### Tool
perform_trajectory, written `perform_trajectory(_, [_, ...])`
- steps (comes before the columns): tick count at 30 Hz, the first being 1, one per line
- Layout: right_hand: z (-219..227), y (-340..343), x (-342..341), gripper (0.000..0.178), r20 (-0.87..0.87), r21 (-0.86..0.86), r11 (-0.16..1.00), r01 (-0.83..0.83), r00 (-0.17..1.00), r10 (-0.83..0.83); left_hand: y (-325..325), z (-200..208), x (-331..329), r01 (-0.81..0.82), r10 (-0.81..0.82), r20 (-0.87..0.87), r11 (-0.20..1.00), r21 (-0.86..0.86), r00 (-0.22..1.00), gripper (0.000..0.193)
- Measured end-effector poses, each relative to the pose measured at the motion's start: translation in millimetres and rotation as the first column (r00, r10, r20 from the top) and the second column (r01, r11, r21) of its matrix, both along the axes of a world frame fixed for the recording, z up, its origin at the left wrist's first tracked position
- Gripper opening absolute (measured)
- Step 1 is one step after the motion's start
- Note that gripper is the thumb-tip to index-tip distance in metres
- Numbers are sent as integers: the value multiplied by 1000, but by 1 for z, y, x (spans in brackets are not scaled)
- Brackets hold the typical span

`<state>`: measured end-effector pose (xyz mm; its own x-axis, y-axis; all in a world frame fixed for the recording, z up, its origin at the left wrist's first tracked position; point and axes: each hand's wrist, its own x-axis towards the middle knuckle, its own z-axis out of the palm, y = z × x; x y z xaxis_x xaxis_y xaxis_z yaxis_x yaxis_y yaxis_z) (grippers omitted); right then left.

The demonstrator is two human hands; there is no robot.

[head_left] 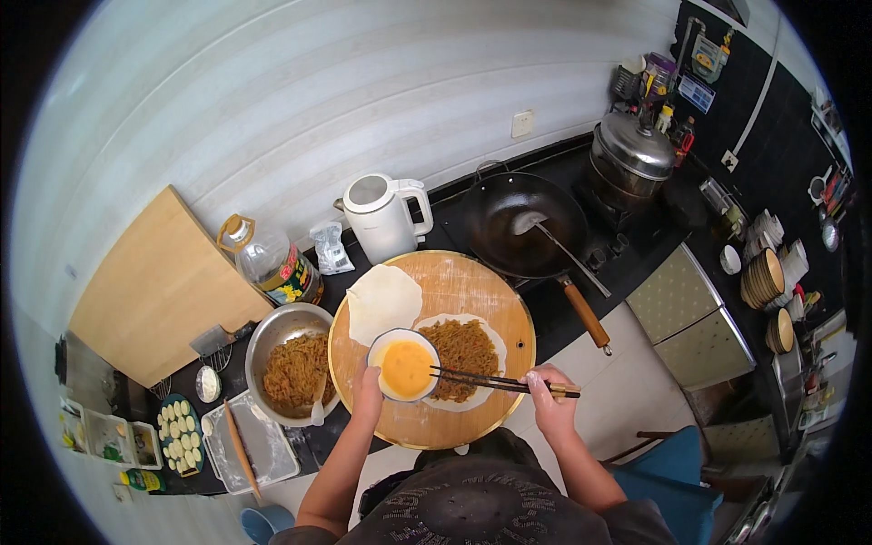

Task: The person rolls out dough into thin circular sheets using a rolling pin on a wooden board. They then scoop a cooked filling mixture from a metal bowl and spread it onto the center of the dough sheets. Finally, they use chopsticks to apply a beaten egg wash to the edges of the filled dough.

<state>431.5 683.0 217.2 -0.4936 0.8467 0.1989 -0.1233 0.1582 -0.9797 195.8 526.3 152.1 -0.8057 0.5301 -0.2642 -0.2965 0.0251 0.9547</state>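
My left hand (367, 396) grips the rim of a white bowl (435, 386) of beaten egg (405, 366), held over the round wooden board (427, 427). Dark chopsticks (486, 380) are in my right hand (550, 400), their tips reaching the bowl's right edge. Beneath them lies a thin dough sheet (499, 347) spread with brown shredded filling (468, 350); the bowl hides part of its left side. A second, bare dough sheet (386, 295) rests at the board's upper left.
Left of the board stand a steel bowl of filling (295, 372), an oil bottle (286, 268) and a tray with a rolling pin (238, 445). A white kettle (374, 222) is behind it. At right are a wok with a spatula (509, 204) and a lidded steamer pot (631, 154).
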Motion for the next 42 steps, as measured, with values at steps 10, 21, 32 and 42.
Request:
perform_trajectory(10, [-13,15,12,12,2,-17,1000,13,1000,-13,13,12,9,39,-56,-99,986,-160,994,50])
perform_trajectory(21, [-17,23,21,14,-97,-139,990,23,995,-37,28,15,12,50,-77,-191,988,-145,979,50])
perform_trajectory(32, [-23,28,22,15,-42,-204,972,118,991,-129,41,9,7,88,-141,-189,961,-263,972,48])
perform_trajectory(42, [-22,29,13,14,9,-175,979,107,994,-107,55,0,1,129,-226,-348,951,-281,910,46])
